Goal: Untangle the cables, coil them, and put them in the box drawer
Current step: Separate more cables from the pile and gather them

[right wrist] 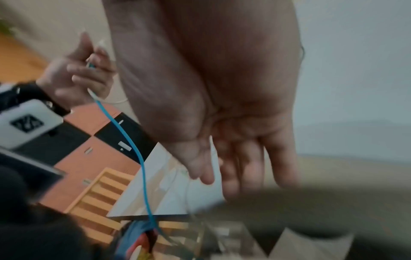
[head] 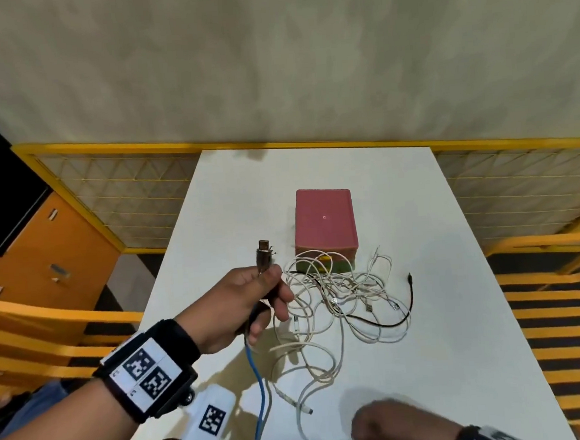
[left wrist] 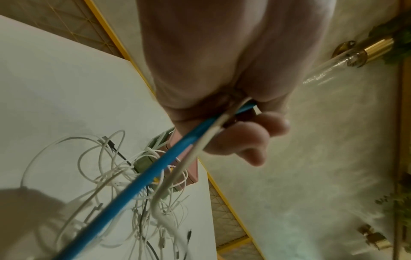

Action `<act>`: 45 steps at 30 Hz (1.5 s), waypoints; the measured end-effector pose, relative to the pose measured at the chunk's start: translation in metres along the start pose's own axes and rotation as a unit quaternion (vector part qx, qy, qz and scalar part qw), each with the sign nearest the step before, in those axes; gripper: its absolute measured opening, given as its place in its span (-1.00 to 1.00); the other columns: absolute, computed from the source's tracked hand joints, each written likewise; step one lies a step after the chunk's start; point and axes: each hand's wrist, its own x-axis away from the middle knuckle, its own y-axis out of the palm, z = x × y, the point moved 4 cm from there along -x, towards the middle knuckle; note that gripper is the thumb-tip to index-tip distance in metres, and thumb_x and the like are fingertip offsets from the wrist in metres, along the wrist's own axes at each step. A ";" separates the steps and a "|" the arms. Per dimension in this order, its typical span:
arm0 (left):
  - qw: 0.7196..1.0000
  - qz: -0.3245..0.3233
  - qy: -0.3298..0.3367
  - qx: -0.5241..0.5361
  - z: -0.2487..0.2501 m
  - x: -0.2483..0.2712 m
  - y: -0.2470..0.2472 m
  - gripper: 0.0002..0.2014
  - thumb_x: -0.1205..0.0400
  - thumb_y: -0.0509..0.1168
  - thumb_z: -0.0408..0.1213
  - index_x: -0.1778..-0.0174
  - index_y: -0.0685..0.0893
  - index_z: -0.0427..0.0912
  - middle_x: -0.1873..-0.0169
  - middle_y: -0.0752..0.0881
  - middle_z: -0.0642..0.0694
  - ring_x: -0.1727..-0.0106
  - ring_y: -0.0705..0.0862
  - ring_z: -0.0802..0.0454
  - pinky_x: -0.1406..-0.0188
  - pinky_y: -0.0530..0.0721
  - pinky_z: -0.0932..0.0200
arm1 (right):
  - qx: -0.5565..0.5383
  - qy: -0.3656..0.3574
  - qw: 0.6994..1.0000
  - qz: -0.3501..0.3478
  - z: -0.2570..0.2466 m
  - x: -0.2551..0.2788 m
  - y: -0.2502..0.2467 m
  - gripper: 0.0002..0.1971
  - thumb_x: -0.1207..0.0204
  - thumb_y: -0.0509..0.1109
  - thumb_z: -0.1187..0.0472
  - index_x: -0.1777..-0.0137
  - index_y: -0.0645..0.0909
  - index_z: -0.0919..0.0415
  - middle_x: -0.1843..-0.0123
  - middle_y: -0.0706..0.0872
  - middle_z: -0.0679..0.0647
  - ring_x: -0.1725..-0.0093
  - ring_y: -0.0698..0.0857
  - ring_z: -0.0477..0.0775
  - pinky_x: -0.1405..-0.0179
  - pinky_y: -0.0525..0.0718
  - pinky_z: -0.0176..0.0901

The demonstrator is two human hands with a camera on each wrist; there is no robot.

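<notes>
Two hands on the head view: how do they sit?

From my desk I see the left hand (head: 249,301) raised over the tabletop (head: 459,311), wrist bent. Its fingers and thumb are curled round the blue cable (head: 259,393) just under the USB plug (head: 263,256), which points up. The cable hangs down past the near edge. The right hand (head: 395,422) is low at that edge and blurred, so I cannot tell its fingers there.

And the left wrist view?

I see the fist closed, with the blue cable and one white cable (left wrist: 191,154) running out of it together. Below lies the tangle of white cables (left wrist: 106,184), on the tabletop against the pink box (left wrist: 192,176).

Right wrist view?

I see the right hand's palm facing the lens, fingers (right wrist: 240,167) straight and slightly apart, holding nothing. The picture is blurred.
</notes>
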 end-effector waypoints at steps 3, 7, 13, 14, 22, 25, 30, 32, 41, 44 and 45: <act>1.000 -0.021 -0.017 0.001 -0.005 0.004 0.000 -0.55 -0.63 0.22 0.09 0.11 0.67 -0.30 0.33 0.72 -0.28 0.67 0.37 0.05 0.70 0.43 0.24 | 0.097 -0.166 0.981 0.038 -0.007 -0.011 -0.015 -0.84 -0.50 0.15 0.01 0.26 0.52 -0.16 0.17 0.69 -0.19 0.06 0.70 -0.07 0.04 0.65 -0.09; 0.999 -0.030 -0.025 -0.007 -0.016 0.012 -0.002 -0.59 -0.63 0.24 0.05 0.07 0.65 -0.31 0.28 0.71 -0.29 0.66 0.39 0.04 0.69 0.46 0.24 | 0.200 -0.303 0.919 0.152 -0.062 -0.027 -0.021 -0.74 -0.53 0.22 0.04 -0.11 0.67 -0.02 -0.05 0.73 -0.07 -0.12 0.64 0.08 0.00 0.53 -0.05; 1.000 0.006 -0.009 0.009 -0.017 0.013 -0.009 -0.61 -0.61 0.25 0.06 0.10 0.66 -0.27 0.29 0.70 -0.25 0.65 0.41 0.03 0.68 0.45 0.24 | 0.446 -0.269 0.853 0.033 -0.069 -0.032 0.012 -0.84 -0.49 0.31 0.29 -0.05 0.60 0.20 0.18 0.69 0.14 0.05 0.67 0.27 -0.14 0.32 0.16; 1.000 0.012 -0.007 0.010 -0.016 0.012 -0.011 -0.61 -0.62 0.25 0.06 0.11 0.66 -0.26 0.29 0.71 -0.24 0.64 0.41 0.03 0.67 0.45 0.24 | 0.446 -0.263 0.855 0.024 -0.068 -0.031 0.012 -0.81 -0.48 0.25 0.37 -0.02 0.62 0.20 0.27 0.62 0.10 0.12 0.64 0.27 -0.10 0.29 0.13; 0.998 0.056 -0.005 0.014 -0.016 -0.001 -0.015 -0.64 -0.74 0.22 -0.04 0.17 0.65 -0.28 0.33 0.69 -0.22 0.57 0.53 0.01 0.55 0.57 0.17 | -0.081 -0.284 0.954 -0.045 -0.087 -0.006 -0.093 -0.79 -0.57 0.40 0.00 0.18 0.73 0.10 0.37 0.70 -0.05 0.33 0.67 -0.07 0.13 0.60 -0.12; 0.998 0.054 -0.018 0.029 -0.015 -0.006 -0.006 -0.63 -0.72 0.25 -0.03 0.23 0.64 -0.26 0.38 0.66 -0.21 0.57 0.54 0.01 0.53 0.58 0.16 | -0.307 -0.282 0.909 0.001 -0.092 0.010 -0.135 -0.84 -0.52 0.42 0.20 0.24 0.76 0.20 0.47 0.62 0.24 0.47 0.62 0.11 0.25 0.62 -0.08; 0.989 0.041 -0.072 0.125 -0.010 -0.020 0.019 -0.59 -0.71 0.24 0.07 0.14 0.67 -0.25 0.34 0.72 -0.19 0.46 0.67 0.00 0.46 0.69 0.12 | -0.445 -0.299 0.836 0.119 -0.097 0.031 -0.161 -0.81 -0.65 0.32 0.31 0.06 0.74 0.38 0.57 0.53 0.19 0.49 0.56 0.14 0.32 0.59 -0.04; 0.985 0.027 -0.092 0.145 -0.007 -0.029 0.029 -0.52 -0.71 0.19 0.12 0.05 0.71 -0.28 0.24 0.80 -0.20 0.29 0.80 -0.05 0.37 0.76 0.06 | -0.431 -0.306 0.839 0.131 -0.101 0.038 -0.156 -0.87 -0.60 0.42 0.29 0.09 0.78 0.31 0.53 0.59 0.17 0.47 0.59 0.13 0.29 0.59 0.00; 0.978 -0.030 -0.051 0.198 0.002 -0.047 0.050 -0.38 -0.75 0.04 0.14 -0.24 0.72 -0.37 0.07 0.78 -0.21 0.17 0.81 -0.07 0.25 0.80 0.05 | -0.240 -0.367 0.886 0.149 -0.104 0.053 -0.122 -0.78 -0.48 0.44 0.17 0.10 0.70 -0.27 0.05 0.83 -0.18 0.03 0.80 -0.14 -0.05 0.69 -0.14; 0.979 -0.028 -0.032 0.198 0.002 -0.051 0.054 -0.33 -0.65 0.12 0.21 -0.26 0.72 -0.36 -0.04 0.73 -0.32 0.10 0.77 -0.17 0.16 0.72 -0.03 | -0.301 -0.355 0.874 0.142 -0.104 0.049 -0.115 -0.82 -0.33 0.55 0.15 0.11 0.70 -0.11 0.26 0.74 -0.09 0.26 0.68 -0.03 0.12 0.68 0.00; 0.980 -0.031 -0.028 0.196 0.001 -0.052 0.056 -0.30 -0.61 0.13 0.23 -0.29 0.69 -0.37 -0.03 0.71 -0.33 0.10 0.74 -0.19 0.20 0.68 -0.02 | -0.302 -0.353 0.872 0.152 -0.104 0.048 -0.114 -0.81 -0.31 0.55 0.20 0.13 0.68 -0.08 0.28 0.72 -0.10 0.31 0.65 0.00 0.15 0.67 0.05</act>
